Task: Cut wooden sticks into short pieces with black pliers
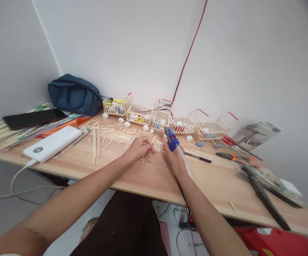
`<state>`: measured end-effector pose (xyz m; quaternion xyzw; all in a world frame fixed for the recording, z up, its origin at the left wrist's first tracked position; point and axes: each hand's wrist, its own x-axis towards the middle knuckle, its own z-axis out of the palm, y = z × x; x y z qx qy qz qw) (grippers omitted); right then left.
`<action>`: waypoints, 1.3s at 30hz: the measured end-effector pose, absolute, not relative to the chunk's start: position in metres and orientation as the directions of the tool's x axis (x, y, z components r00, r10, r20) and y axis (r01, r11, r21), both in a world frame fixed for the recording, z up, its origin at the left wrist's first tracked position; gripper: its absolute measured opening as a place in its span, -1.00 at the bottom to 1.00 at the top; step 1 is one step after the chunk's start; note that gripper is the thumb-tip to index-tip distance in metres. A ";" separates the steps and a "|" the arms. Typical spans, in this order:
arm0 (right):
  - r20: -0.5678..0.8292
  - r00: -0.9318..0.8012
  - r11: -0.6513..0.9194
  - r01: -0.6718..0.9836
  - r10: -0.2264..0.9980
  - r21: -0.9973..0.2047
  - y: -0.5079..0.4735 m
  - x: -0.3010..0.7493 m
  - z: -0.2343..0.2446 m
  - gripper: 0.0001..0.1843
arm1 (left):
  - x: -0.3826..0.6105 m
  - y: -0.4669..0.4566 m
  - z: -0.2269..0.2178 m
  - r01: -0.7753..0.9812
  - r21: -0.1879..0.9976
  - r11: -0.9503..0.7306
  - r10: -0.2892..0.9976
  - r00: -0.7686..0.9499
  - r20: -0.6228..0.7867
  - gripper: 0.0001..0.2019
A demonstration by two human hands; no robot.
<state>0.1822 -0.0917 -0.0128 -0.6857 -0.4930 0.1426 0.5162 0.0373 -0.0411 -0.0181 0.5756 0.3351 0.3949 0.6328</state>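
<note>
In my left hand, thin wooden sticks are pinched between the fingers, over the middle of the table; how many I cannot tell. My right hand is wrapped round a blue hot glue gun, its nozzle pointing away from me and a clear glue stick jutting from its back. The two hands are apart. Loose cut sticks lie scattered beyond my left hand. Behind the glue gun stand several little stick-built shopping carts with small items inside.
Left on the table are a white power bank, a black phone and a blue pouch. To the right lie a black pen, orange-handled pliers, a large black-handled cutter and a box. A red cable hangs down the wall.
</note>
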 end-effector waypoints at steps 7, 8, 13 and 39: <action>0.309 0.477 0.013 0.527 0.823 -0.850 -0.091 0.183 -0.014 -0.64 | 0.036 -0.042 -0.017 -0.111 0.994 0.001 0.887 0.459 0.050 -0.86; 0.308 0.477 0.013 0.527 0.823 -0.850 -0.091 0.183 -0.014 -0.65 | 0.036 -0.042 -0.016 -0.109 0.994 0.005 0.887 0.460 0.046 -0.86; 0.302 0.481 -0.001 0.533 0.823 -0.846 -0.090 0.184 -0.016 -0.65 | 0.036 -0.044 -0.013 -0.106 0.994 0.036 0.887 0.462 0.017 -0.85; 0.311 0.455 -0.020 0.588 0.835 -0.808 -0.092 0.183 -0.014 -0.62 | 0.036 -0.043 -0.011 -0.086 0.994 0.063 0.896 0.444 -0.019 -0.88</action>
